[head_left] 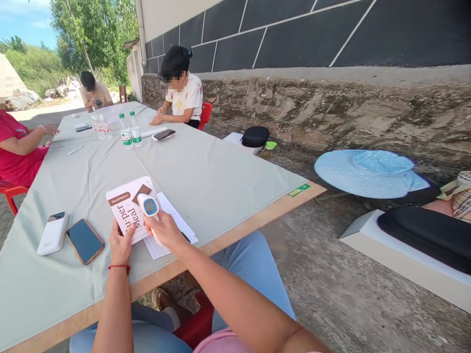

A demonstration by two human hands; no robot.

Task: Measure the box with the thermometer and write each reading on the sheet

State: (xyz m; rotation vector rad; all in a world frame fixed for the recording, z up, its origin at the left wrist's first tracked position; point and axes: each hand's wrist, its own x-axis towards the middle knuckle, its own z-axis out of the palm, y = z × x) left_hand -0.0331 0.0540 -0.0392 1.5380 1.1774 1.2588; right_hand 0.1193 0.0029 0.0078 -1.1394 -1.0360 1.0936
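My left hand [121,242] is closed on the lower left edge of a white and brown box [125,212] printed "NutriMotion" and "Meal". In my right hand [167,229] is a white infrared thermometer [150,207] with a small blue-framed screen; its handle is partly hidden by my fingers. The thermometer's head lies over the right part of the box front; whether the two touch I cannot tell. Beneath and to the right of the box are white sheets of paper [178,218] with writing, and a dark thin item at their edge is mostly covered by my right hand.
Left of the box lie a phone [85,241] and a white power bank [53,234]. Water bottles [125,131] stand farther along the cloth-covered table [206,171]. Three people sit around it. At the right are a blue hat [364,171] and a black case [427,235] on a white box.
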